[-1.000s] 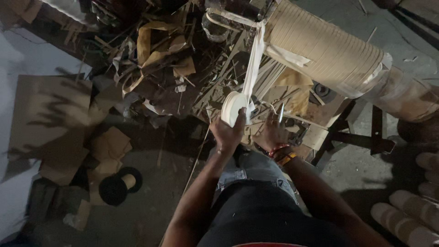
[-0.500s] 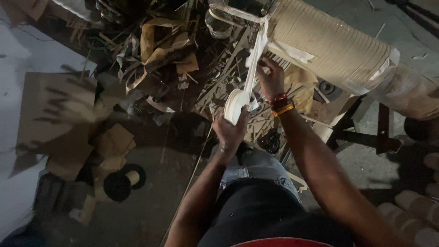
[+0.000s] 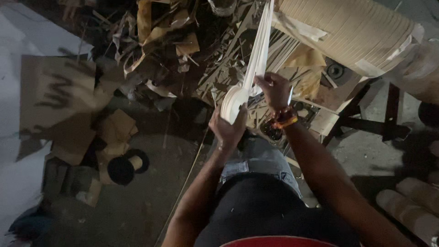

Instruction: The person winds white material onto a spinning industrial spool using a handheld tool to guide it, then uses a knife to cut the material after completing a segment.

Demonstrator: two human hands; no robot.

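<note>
My left hand (image 3: 228, 129) grips a small flat coil of pale strip (image 3: 232, 104) from below. A long band of the same pale strip (image 3: 259, 50) runs up from the coil toward the top of the view. My right hand (image 3: 274, 90) pinches this band just above and to the right of the coil; its wrist wears orange and dark bracelets. A very large roll of tan strip material (image 3: 352, 32) lies on a dark frame at the upper right, beyond both hands.
A heap of cardboard scraps and thin sticks (image 3: 173, 50) covers the floor ahead. A cardboard sheet (image 3: 55, 100) lies at left, with a dark ring (image 3: 121, 170) nearby. Pale tubes (image 3: 407, 201) lie at lower right. A dark metal stand (image 3: 379, 123) holds the big roll.
My right hand rose from beside the coil up the band, then came back down to just above the coil. The coil stayed in my left hand.
</note>
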